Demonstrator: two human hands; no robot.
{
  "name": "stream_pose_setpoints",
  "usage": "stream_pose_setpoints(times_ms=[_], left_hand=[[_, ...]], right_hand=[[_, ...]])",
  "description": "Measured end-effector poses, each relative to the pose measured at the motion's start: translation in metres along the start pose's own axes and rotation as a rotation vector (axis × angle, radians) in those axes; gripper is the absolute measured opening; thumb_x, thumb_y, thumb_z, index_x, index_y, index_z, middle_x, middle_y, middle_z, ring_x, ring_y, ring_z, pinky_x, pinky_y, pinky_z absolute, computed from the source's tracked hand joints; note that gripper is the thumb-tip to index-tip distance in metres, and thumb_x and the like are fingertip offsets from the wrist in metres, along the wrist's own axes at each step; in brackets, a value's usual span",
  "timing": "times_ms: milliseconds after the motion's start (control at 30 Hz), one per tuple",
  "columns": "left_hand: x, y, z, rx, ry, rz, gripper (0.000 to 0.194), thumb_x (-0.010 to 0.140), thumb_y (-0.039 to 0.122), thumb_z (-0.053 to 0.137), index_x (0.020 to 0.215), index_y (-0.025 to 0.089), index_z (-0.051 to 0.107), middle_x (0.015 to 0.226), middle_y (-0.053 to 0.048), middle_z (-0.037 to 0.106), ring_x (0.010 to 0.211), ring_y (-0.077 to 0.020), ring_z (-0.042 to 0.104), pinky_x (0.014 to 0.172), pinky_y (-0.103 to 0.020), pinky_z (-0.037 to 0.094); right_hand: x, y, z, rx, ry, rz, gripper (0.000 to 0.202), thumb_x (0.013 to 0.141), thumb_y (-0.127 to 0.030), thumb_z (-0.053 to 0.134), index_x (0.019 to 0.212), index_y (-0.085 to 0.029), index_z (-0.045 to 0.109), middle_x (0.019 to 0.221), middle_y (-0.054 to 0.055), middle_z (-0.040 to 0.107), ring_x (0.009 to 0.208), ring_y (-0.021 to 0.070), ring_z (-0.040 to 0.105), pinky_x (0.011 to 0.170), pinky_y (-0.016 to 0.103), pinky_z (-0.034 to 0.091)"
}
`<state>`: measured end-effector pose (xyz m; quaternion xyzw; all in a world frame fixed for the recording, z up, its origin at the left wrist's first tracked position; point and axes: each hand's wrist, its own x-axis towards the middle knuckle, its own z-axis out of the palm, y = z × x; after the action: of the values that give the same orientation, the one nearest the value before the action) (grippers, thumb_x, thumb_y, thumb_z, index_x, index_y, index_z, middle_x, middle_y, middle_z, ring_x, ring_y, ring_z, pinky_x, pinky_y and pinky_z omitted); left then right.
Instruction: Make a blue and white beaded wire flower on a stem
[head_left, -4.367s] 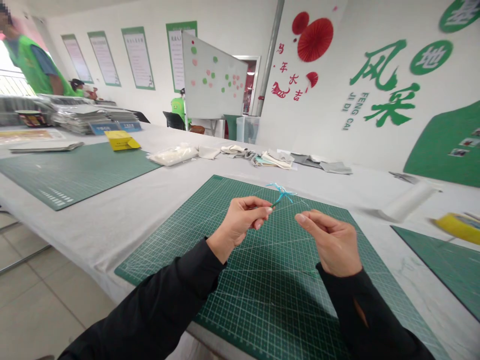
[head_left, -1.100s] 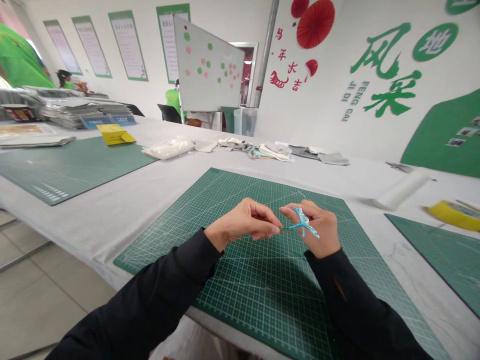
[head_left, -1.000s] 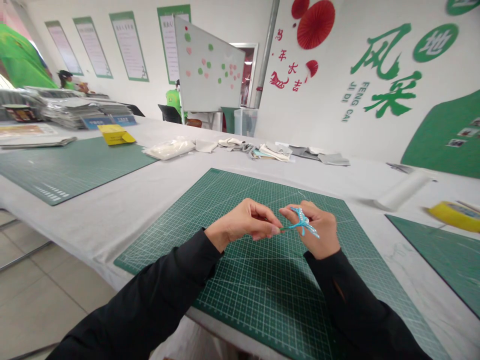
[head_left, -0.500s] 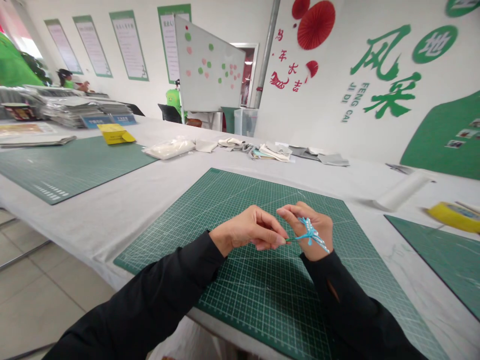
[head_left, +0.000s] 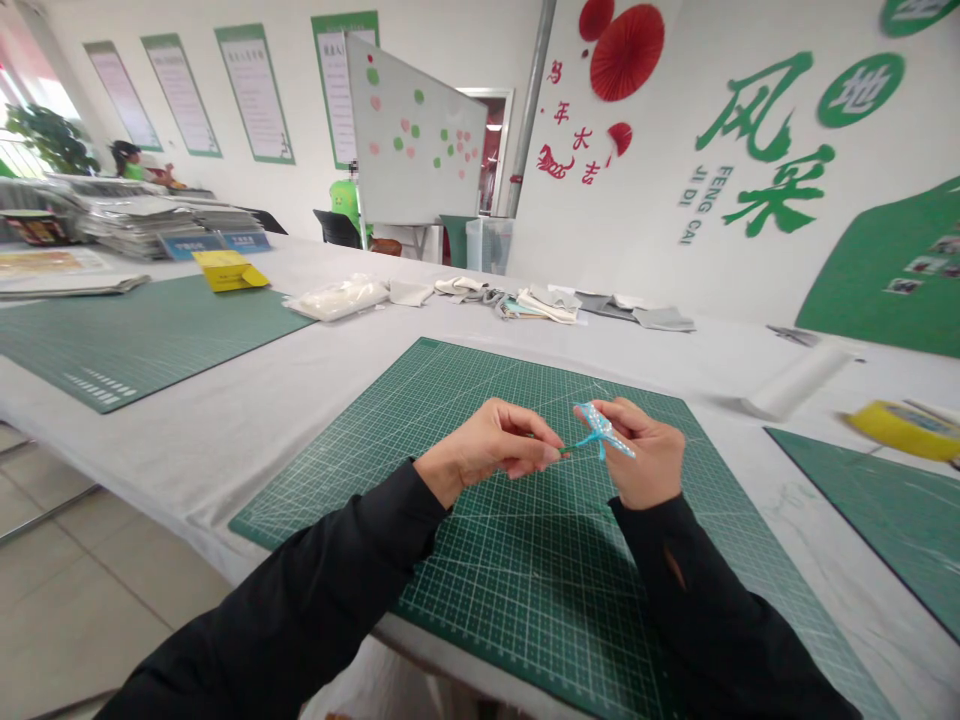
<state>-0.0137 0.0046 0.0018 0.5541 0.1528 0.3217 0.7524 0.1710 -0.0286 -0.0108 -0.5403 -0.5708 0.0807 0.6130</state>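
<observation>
My left hand (head_left: 501, 447) is closed in a pinch on the thin green stem (head_left: 567, 450) of a small wire-like flower. The flower's light blue loops with white dots (head_left: 600, 430) spread at the stem's right end, in front of my right hand. My right hand (head_left: 646, 450) has its fingers curled, thumb and forefinger at the upper blue loop; part of that grip is hidden behind the flower. Both hands are held above a green gridded cutting mat (head_left: 525, 590).
Two more cutting mats lie at left (head_left: 187, 320) and right (head_left: 870, 500). Further back are a yellow box (head_left: 229, 270), a plastic bag (head_left: 337, 297) and fabric pieces (head_left: 544, 303). At right, a white roll (head_left: 799, 383) and a yellow object (head_left: 904, 428). People sit in the background.
Both hands have risen slightly, the right one shifting rightward. The flower has turned, and its blue loops now spread apart more, with my right fingertips against the upper one.
</observation>
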Motion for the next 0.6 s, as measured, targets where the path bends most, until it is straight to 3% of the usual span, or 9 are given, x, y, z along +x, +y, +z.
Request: stream_pose_setpoints(times_ms=[233,433,600], left_hand=[[0.0048,0.0021,-0.0018,-0.022,0.235,0.132,0.015,0.059,0.018,0.08,0.068,0.011,0.071,0.052,0.0,0.061,0.036,-0.0029,0.044,0.037,-0.017,0.029],[0.007,0.001,-0.0007,-0.028,0.427,0.196,0.02,0.059,0.022,0.08,0.073,0.01,0.072,0.053,0.001,0.06,0.037,-0.0027,0.044,0.038,-0.017,0.03],[0.0078,-0.0014,-0.0026,0.002,0.515,0.24,0.02,0.062,0.022,0.078,0.077,0.011,0.073,0.055,0.001,0.059,0.04,-0.0026,0.044,0.041,-0.018,0.031]], right_hand=[[-0.001,0.0018,-0.0024,-0.097,0.085,0.088,0.026,0.07,-0.043,0.071,0.07,-0.017,0.075,0.052,-0.006,0.034,0.049,0.0079,0.032,0.049,0.026,0.028],[-0.005,-0.0011,-0.0024,-0.162,0.038,0.057,0.028,0.072,-0.045,0.07,0.067,-0.017,0.074,0.051,-0.006,0.034,0.047,0.0078,0.033,0.047,0.026,0.029],[-0.0071,0.0018,0.0002,-0.145,0.032,0.055,0.03,0.072,-0.047,0.069,0.066,-0.018,0.074,0.05,-0.005,0.037,0.047,0.008,0.034,0.046,0.026,0.029]])
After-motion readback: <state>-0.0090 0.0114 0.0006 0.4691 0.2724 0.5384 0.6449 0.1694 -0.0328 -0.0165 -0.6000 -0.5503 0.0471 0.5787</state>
